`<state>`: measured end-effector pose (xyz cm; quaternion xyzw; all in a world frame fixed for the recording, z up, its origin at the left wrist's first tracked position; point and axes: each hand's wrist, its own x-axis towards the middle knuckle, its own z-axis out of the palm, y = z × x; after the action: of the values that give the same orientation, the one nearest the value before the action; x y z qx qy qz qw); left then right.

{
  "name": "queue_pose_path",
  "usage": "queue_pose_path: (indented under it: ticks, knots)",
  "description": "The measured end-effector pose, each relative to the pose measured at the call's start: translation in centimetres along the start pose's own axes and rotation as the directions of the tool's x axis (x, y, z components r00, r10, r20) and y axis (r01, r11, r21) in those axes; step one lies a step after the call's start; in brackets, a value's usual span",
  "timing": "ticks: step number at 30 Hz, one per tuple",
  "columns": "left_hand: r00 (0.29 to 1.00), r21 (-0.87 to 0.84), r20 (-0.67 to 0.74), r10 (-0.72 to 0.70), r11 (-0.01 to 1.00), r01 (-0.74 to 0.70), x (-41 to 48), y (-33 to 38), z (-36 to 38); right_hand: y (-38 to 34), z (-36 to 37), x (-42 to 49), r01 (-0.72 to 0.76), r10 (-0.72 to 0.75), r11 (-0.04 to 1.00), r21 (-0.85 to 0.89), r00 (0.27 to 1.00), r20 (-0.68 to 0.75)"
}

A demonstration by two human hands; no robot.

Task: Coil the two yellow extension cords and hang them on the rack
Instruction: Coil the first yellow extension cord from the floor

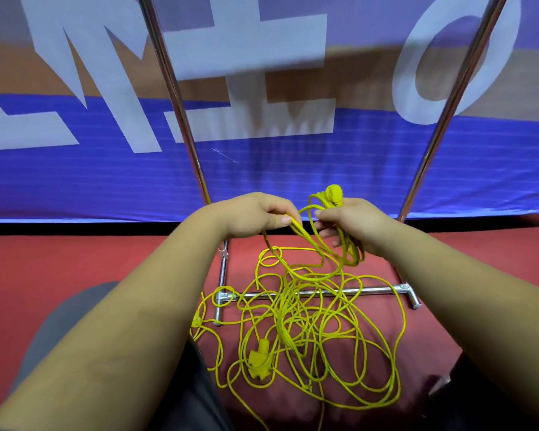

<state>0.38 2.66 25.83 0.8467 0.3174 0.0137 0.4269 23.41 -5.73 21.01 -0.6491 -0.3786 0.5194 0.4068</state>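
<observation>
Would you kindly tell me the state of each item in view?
Left hand: pinches a yellow cord strand.
Right hand: grips a few coiled loops, yellow plug on top.
Tangled yellow extension cords: mostly uncoiled, heaped on red floor.
Yellow socket block: lying in the heap.
Chrome tubular rack: upright, cord draped over its base bar.

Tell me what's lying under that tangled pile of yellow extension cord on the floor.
The rack's chrome base bar runs beneath the yellow extension cord, over red floor. Where loops bunch thickest, bar and floor are covered; anything else there is hidden.
</observation>
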Motion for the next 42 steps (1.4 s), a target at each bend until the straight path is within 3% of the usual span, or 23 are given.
queue_pose_path:
  ticks: [4,10,17,20,24,29,37,42]
  knots:
    - [0.973,-0.106,-0.231,0.008,0.994,-0.034,1.1,0.4,1.0,-0.1,2.0,-0.7,-0.055,0.041,0.996,0.074,0.983,0.178]
    - [0.907,-0.092,-0.413,-0.085,0.994,0.052,2.2,0.0,2.0,0.2,2.9,-1.0,-0.183,0.139,0.956,0.227,0.97,0.198]
    - [0.908,-0.114,-0.389,-0.155,0.986,0.119,2.9,-1.0,2.5,-0.1,2.4,-0.7,-0.174,0.118,0.943,0.285,0.972,0.204]
    - [0.941,-0.005,-0.293,-0.171,0.984,0.177,3.2,-2.1,2.5,-0.7,2.1,-0.9,-0.168,0.103,0.934,0.314,0.971,0.215]
    - [0.973,-0.012,-0.201,-0.11,0.994,0.11,3.4,-2.7,3.0,-2.2,1.7,-1.5,-0.174,0.095,0.949,0.261,0.952,0.29]
    - [0.971,-0.168,-0.225,-0.086,0.985,0.049,3.9,-2.3,2.9,-3.1,0.8,-2.5,-0.152,0.087,0.979,0.135,0.915,0.395]
    - [0.948,-0.084,-0.304,-0.095,0.994,0.073,4.0,-0.2,2.8,-3.4,-1.0,-3.0,-0.145,0.084,0.984,0.106,0.893,0.443]
    - [0.927,0.142,-0.374,0.009,0.989,0.048,4.2,-0.2,3.6,-3.0,-1.2,-3.2,-0.127,0.072,0.987,0.095,0.892,0.446]
